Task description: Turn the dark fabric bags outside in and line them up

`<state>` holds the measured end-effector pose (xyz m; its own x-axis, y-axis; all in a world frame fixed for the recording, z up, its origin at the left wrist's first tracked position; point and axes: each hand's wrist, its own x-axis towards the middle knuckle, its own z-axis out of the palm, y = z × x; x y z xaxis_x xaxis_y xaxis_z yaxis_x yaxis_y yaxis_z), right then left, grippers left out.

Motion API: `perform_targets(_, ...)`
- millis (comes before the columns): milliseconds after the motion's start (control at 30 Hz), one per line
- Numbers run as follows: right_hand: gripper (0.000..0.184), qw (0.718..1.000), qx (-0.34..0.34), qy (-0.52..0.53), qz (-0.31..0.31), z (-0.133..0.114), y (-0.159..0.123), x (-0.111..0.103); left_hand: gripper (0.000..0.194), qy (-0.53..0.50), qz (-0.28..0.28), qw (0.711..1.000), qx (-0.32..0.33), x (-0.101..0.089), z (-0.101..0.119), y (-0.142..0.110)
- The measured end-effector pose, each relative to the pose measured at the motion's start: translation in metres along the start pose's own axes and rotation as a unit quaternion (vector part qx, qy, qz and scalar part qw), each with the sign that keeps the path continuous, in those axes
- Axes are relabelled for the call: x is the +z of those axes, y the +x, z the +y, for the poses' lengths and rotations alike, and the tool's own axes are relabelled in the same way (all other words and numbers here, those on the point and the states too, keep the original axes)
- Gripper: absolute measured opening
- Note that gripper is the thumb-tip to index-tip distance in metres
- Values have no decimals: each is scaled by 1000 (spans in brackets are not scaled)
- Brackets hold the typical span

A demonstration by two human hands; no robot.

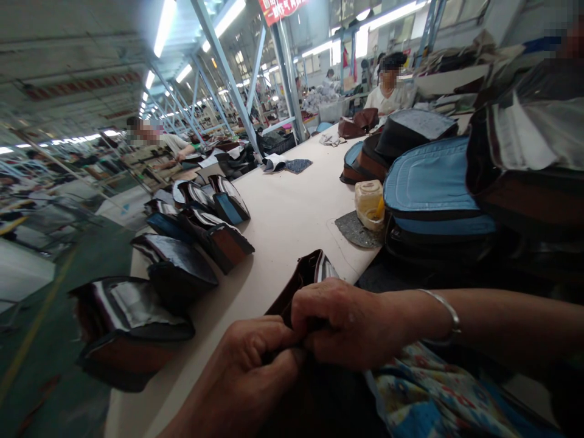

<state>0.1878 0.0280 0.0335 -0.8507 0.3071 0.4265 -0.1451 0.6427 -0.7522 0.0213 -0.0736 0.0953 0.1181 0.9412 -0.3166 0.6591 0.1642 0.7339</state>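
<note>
Both of my hands pinch the edge of a dark bag piece (301, 274) at the near edge of the table. My left hand (255, 359) is closed with thumb and forefinger on the edge. Close against it, my right hand (347, 322) is closed too, its fingers curled over the same edge; a silver bangle (444, 307) circles that wrist. Part of the piece stands up behind my hands, showing a brown inside and a white strip. The exact spot under my fingertips is hidden, and the lower part is in dark shadow.
Several unfinished bags, such as a brown and black one (132, 328), stand along the left of the pale table (292, 207). To the right are a plastic glue container (369, 201) on a grey pad and stacked blue bags (429, 176). Two people sit farther back.
</note>
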Motion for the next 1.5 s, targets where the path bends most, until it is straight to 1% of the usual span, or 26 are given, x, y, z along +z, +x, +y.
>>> perform_targets(67, 9, 998, -46, -22, 20, 4, -1, 3, 25, 1, 12, 1000, 20, 2, -1, -1)
perform_targets(133, 9, 991, -116, -53, 28, 6, -3, 4, 26, 15, 18, 999, 35, 3, -3, -2)
perform_targets(200, 9, 979, -185, -88, 14, 7, -5, 2, 25, 25, 8, 999, 31, 2, -5, -4)
perform_targets(267, 7, 964, -233, -129, -13, 5, -7, -2, 27, 18, -12, 1000, 15, -1, -6, -6)
perform_targets(333, 4, 951, -256, -168, -35, 3, -8, -6, 36, -12, -33, 999, 3, -5, -8, -7)
perform_targets(433, 10, 939, -272, -206, -45, 2, -11, -10, 45, -39, -75, 996, -15, -9, -11, -7)
perform_targets(500, 10, 937, -281, -201, -55, 3, -13, -11, 41, -24, -97, 995, -15, -8, -11, -7)
perform_targets(533, 9, 942, -281, -176, -58, 4, -15, -11, 37, -7, -91, 996, -8, -7, -10, -7)
perform_targets(600, 8, 961, -259, -80, -47, 4, -20, -12, 32, 30, -64, 997, 27, -3, -9, -7)
perform_targets(633, 9, 973, -227, -24, -32, 3, -22, -13, 31, 49, -41, 997, 52, -1, -8, -7)
perform_targets(700, 15, 990, -126, 61, -6, 2, -23, -17, 31, 76, 4, 992, 98, 4, -7, -8)
perform_targets(733, 19, 994, -78, 78, -3, 1, -22, -19, 31, 85, 19, 990, 114, 6, -7, -8)
perform_targets(767, 21, 996, -49, 75, -9, 1, -20, -21, 31, 91, 29, 988, 125, 8, -7, -8)
perform_targets(800, 22, 997, -42, 57, -26, 2, -17, -22, 31, 97, 34, 986, 130, 9, -7, -8)
perform_targets(833, 21, 996, -60, 35, -50, 3, -13, -23, 30, 101, 35, 985, 132, 10, -8, -8)
perform_targets(900, 21, 987, -126, 9, -96, 9, -6, -20, 30, 100, 27, 986, 129, 9, -9, -8)
perform_targets(933, 23, 982, -150, 15, -112, 13, -4, -17, 30, 94, 16, 987, 126, 7, -10, -8)
perform_targets(1000, 28, 979, -161, 54, -115, 20, -3, -11, 35, 68, -16, 991, 111, 1, -12, -9)
perform_targets(1067, 31, 981, -142, 88, -101, 24, -6, -8, 41, 40, -47, 995, 80, -9, -15, -11)
perform_targets(1133, 33, 983, -113, 109, -98, 25, -11, -8, 46, 23, -60, 997, 42, -18, -17, -14)
perform_targets(1200, 36, 982, -77, 135, -108, 23, -15, -12, 46, 22, -71, 997, 26, -26, -18, -15)
perform_targets(1333, 41, 967, 23, 194, -163, 12, -13, -22, 39, 36, -99, 992, 66, -33, -15, -14)
perform_targets(1367, 40, 963, 39, 200, -175, 8, -10, -24, 38, 36, -106, 991, 68, -34, -13, -13)
perform_targets(1433, 39, 961, 46, 196, -189, 0, -4, -29, 35, 39, -123, 990, 64, -37, -8, -9)
perform_targets(1500, 36, 964, 32, 182, -190, -8, 1, -33, 33, 47, -143, 985, 79, -40, -5, -5)
